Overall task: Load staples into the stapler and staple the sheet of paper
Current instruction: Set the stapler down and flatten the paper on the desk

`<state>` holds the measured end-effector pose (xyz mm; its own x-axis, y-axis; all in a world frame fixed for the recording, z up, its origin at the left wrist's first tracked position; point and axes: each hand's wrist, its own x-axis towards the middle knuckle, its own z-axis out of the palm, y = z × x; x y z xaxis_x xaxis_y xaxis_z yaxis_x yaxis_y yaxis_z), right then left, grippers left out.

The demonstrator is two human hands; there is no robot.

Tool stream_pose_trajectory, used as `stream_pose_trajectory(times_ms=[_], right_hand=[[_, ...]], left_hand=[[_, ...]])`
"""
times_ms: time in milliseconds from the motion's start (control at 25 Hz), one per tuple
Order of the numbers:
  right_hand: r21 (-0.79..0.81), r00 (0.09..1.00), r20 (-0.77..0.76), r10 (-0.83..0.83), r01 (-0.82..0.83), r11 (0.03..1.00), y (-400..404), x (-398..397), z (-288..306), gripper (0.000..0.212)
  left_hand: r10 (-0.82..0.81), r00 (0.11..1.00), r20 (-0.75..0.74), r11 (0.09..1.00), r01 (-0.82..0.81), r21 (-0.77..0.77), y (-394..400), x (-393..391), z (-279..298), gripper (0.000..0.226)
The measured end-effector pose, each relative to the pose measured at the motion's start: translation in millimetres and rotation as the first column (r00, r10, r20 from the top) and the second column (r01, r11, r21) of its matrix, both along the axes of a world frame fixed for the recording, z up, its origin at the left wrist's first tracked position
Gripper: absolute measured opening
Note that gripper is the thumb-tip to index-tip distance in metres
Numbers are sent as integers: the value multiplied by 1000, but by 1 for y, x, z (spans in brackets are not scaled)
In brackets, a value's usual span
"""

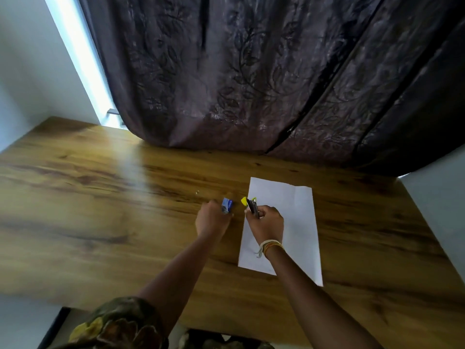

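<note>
A: Quickly, head view: what is held, and where?

B: Right hand (265, 224) is seen clenched round the stapler (251, 207), raised just over the near-left edge of the sheet of paper (297, 222). Its yellow end is pointed away, and the arm appears to be swung open, though blur makes that uncertain. Left hand (212, 220) is curled on the small blue staple box (227, 205), down on the wooden table (100, 197), just left of the stapler.

A: Handling?

B: Stapler is judged small, rigid and light; it is best gripped at the rear body, so the open channel is kept free. Staple strips are judged brittle and easily snapped, to be pinched by the long sides. Box is judged light card, easily crushed. Paper is thin and floppy; it should be pressed flat or lifted at a corner. Loose staples cannot be made out.
</note>
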<state>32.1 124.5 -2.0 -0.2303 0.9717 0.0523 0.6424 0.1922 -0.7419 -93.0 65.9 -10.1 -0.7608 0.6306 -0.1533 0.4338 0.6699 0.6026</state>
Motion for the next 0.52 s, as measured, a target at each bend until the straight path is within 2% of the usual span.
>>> stream_pose_trajectory(times_ms=[80,200,320,520], right_hand=[[-6,1000,14,-16,16,1000,-2,-11,0,27],[1,999,38,-24,24,1000,0,-24,-3,27],[-16,999,49,-22,23,1000,2,-43,-3,28],[-20,995,92,-28,30,999,9,-87,2,30]], left_hand=[[-22,1000,4,1000,22,17,3,-4,-1,27],[-4,995,97,996,-5,85,2,-16,-4,17],[47,994,104,985,-63,158,-3,-41,0,17],[148,987,60,975,-156,160,-9,-101,16,19]])
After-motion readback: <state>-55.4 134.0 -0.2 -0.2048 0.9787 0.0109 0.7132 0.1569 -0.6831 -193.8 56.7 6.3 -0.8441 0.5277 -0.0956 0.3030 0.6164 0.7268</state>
